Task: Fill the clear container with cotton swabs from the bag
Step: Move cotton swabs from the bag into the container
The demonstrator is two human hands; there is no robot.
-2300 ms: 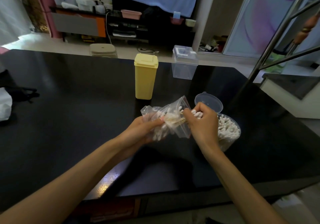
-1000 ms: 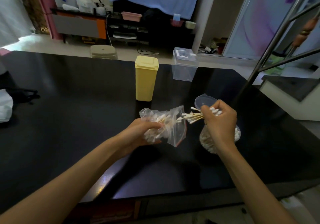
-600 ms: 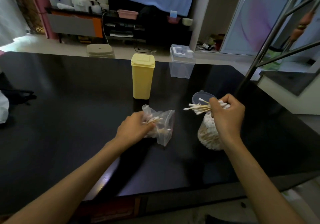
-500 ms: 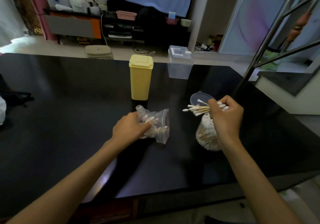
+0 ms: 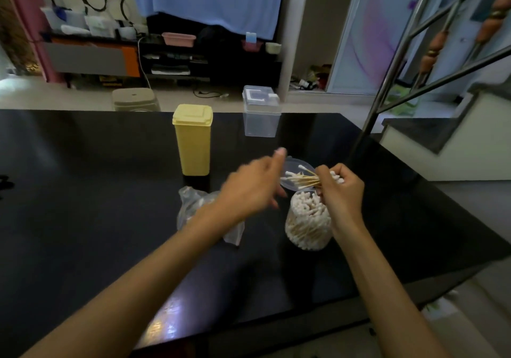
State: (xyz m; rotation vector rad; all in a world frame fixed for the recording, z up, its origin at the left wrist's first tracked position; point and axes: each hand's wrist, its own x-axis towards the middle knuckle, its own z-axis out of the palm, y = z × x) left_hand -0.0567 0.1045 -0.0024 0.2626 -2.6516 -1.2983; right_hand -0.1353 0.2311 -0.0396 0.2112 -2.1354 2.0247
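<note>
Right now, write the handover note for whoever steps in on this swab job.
Right hand grips a bunch of cotton swabs above the clear container.
Left hand is open and blurred, holding nothing, reaching toward the swabs.
The bag lies on the black table, swabs inside.
Done: container nearly full. Its lid lies behind it.
Left: drop this bunch in, then empty the bag.

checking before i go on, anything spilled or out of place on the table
Nothing spilled. The clear container stands upright, packed with swabs; its lid lies behind it. The right hand grips a bunch of cotton swabs above it. The bag lies crumpled under the left forearm.
</note>
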